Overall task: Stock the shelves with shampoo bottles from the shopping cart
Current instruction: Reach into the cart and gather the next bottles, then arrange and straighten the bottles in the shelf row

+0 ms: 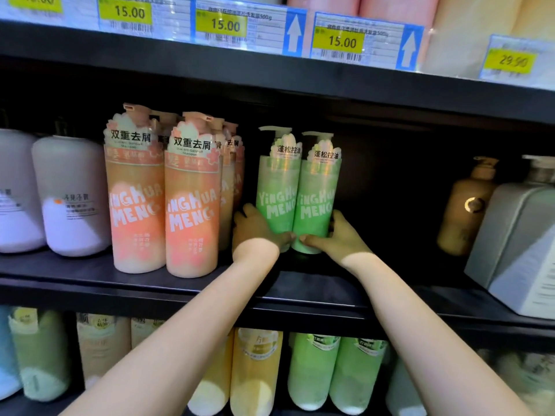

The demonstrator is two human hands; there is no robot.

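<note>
Two green pump shampoo bottles stand upright side by side on the dark middle shelf (pixel 90 274). My left hand (pixel 258 229) grips the base of the left green bottle (pixel 276 190). My right hand (pixel 336 235) grips the base of the right green bottle (pixel 315 199). The thumbs nearly meet in front of the bottles. The shopping cart is out of view.
Several orange pump bottles (pixel 192 199) stand just left of my left hand, with white-lilac bottles (pixel 72 199) beyond. To the right a dark gap, then a tan bottle (pixel 465 205) and a large grey-white bottle (pixel 522 244). Price tags (pixel 342 40) line the upper shelf edge. Bottles fill the shelf below.
</note>
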